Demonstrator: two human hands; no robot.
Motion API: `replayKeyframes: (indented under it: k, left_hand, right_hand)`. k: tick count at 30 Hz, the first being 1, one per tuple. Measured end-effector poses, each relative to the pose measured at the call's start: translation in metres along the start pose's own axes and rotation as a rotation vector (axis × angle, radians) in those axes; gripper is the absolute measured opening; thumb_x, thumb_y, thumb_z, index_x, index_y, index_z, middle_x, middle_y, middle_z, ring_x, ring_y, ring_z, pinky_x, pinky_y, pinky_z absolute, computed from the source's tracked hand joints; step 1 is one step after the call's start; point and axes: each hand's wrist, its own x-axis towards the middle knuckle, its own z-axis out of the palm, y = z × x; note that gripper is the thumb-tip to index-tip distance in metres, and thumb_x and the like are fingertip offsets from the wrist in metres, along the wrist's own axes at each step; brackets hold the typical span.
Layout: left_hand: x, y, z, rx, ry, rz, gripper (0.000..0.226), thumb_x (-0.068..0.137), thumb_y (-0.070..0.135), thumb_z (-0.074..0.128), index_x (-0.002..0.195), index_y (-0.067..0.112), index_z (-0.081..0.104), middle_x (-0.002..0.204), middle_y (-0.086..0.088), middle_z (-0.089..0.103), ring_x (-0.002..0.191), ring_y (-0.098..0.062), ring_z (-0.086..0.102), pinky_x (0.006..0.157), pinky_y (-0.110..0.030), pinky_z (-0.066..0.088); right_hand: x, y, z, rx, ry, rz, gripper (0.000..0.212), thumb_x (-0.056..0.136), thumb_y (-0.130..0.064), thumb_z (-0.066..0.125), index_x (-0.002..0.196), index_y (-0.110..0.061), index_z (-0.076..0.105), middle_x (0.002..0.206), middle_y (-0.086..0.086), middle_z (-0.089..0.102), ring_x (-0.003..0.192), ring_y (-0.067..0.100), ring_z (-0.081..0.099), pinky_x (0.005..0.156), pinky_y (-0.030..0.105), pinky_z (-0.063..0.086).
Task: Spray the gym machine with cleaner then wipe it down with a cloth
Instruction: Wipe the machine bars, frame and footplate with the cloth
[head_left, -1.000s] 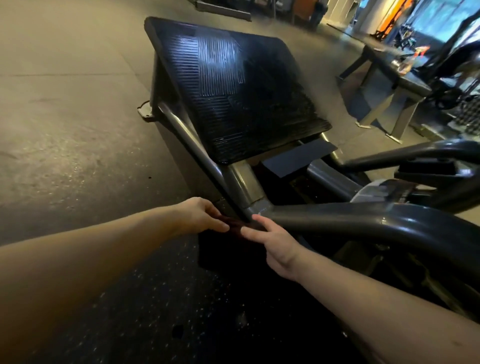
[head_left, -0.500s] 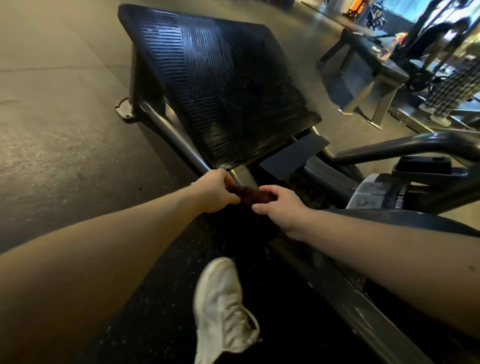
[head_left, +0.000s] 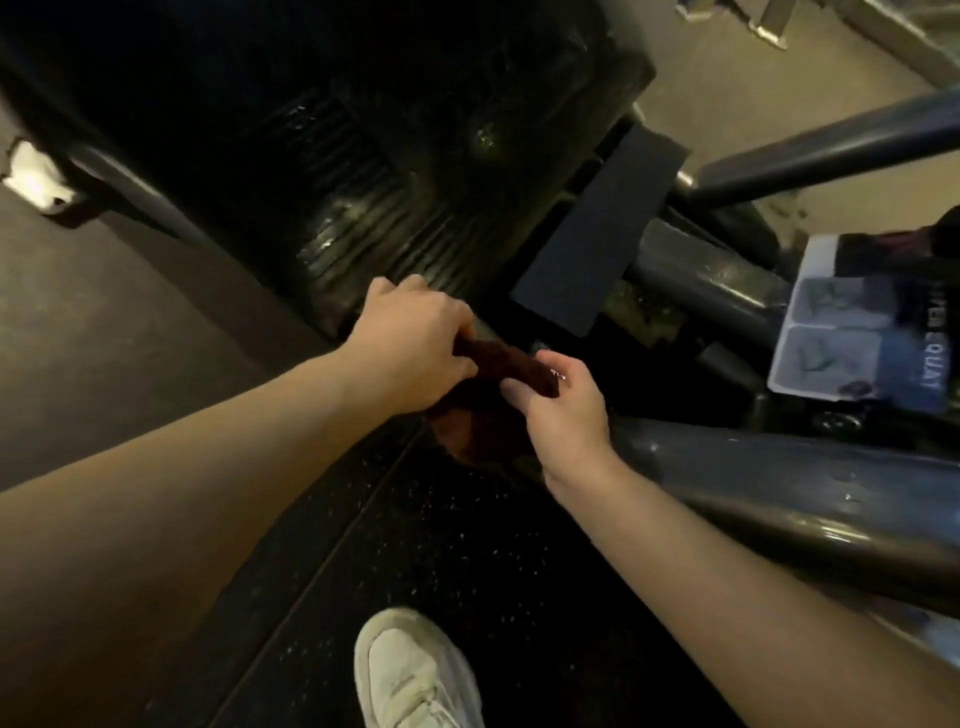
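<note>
Where the ribbed black footplate (head_left: 363, 171) meets the lower frame of the gym machine (head_left: 727, 280), a dark reddish-brown cloth (head_left: 511, 364) is stretched between the two hands near the middle of the view. The left hand (head_left: 415, 343) is at the cloth's 9 o'clock end, knuckles up, with its fingers curled round the bunched fabric. The right hand (head_left: 563, 405) is at the 3 o'clock end and pinches the fabric between thumb and curled fingers. A loose fold of cloth hangs below them towards 6 o'clock (whether it touches the metal under it is too dark to tell).

The footplate fills the view from 10 to 12 o'clock, its surface glinting in spots. A flat black pad (head_left: 597, 234) sits at its lower edge, at about 1 o'clock from the hands. A thick grey frame tube (head_left: 779, 483) runs out towards 4 o'clock, passing under the right wrist. At 3 o'clock a pale label (head_left: 857, 338) with partly legible lettering is fixed to the machine. A white shoe (head_left: 410, 675) stands on the dark speckled floor (head_left: 415, 545) at 6 o'clock.
</note>
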Motion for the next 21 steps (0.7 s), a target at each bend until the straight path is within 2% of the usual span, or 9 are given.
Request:
replayKeyframes:
  k: [4,8,10,13,16,18,21]
  left_hand:
    - [0.045,0.002,-0.007,0.085,-0.089,0.142,0.027,0.095,0.051,0.064,0.120,0.040,0.059,0.102,0.012,0.055,0.117,-0.017,0.046,0.104,-0.041,0.029]
    - [0.074,0.002,-0.010,0.112,-0.204,0.246,0.028,0.097,0.046,0.064,0.123,0.040,0.057,0.103,0.012,0.055,0.118,-0.014,0.045,0.107,-0.038,0.026]
    - [0.078,-0.002,-0.009,0.091,-0.216,0.266,0.027,0.096,0.045,0.064,0.122,0.039,0.059,0.097,0.014,0.050,0.116,-0.014,0.045,0.105,-0.037,0.023]
    - [0.080,-0.008,-0.011,0.082,-0.232,0.248,0.027,0.094,0.043,0.066,0.119,0.038,0.063,0.094,0.012,0.050,0.115,-0.017,0.048,0.103,-0.039,0.022]
    - [0.081,-0.013,-0.011,0.107,-0.252,0.222,0.025,0.093,0.043,0.066,0.118,0.039,0.062,0.096,0.009,0.054,0.115,-0.019,0.048,0.103,-0.041,0.023]
    - [0.083,-0.016,-0.006,0.129,-0.262,0.248,0.026,0.093,0.043,0.067,0.118,0.039,0.062,0.094,0.011,0.052,0.116,-0.019,0.048,0.103,-0.042,0.023]
    - [0.089,-0.016,-0.004,0.151,-0.292,0.305,0.032,0.091,0.042,0.070,0.121,0.036,0.062,0.100,0.010,0.060,0.116,-0.021,0.050,0.104,-0.044,0.026]
  right_hand:
    - [0.007,0.009,0.005,0.222,0.071,0.156,0.050,0.087,-0.016,0.081,0.127,-0.036,0.057,0.121,-0.009,0.065,0.112,0.016,0.067,0.097,0.046,0.059]
    - [0.006,0.015,0.013,0.348,0.183,0.251,0.045,0.090,-0.012,0.076,0.120,-0.039,0.057,0.122,-0.008,0.067,0.114,0.015,0.066,0.102,0.048,0.055]
    - [0.006,0.014,0.018,0.408,0.216,0.280,0.044,0.092,-0.008,0.072,0.124,-0.036,0.058,0.124,-0.006,0.069,0.116,0.014,0.066,0.104,0.048,0.054]
    - [0.005,0.011,0.025,0.464,0.238,0.288,0.046,0.092,0.002,0.067,0.127,-0.028,0.059,0.124,-0.004,0.069,0.113,0.009,0.067,0.106,0.042,0.054]
    - [0.004,0.007,0.031,0.455,0.235,0.279,0.048,0.090,0.005,0.068,0.125,-0.028,0.060,0.124,-0.005,0.068,0.113,0.007,0.067,0.104,0.036,0.054]
    - [0.006,0.009,0.033,0.429,0.230,0.253,0.049,0.089,0.004,0.069,0.123,-0.030,0.059,0.122,-0.005,0.069,0.112,0.006,0.068,0.099,0.030,0.056]
    - [0.006,0.008,0.033,0.385,0.227,0.252,0.049,0.090,0.002,0.070,0.124,-0.031,0.058,0.122,-0.007,0.068,0.110,0.002,0.068,0.092,0.022,0.056]
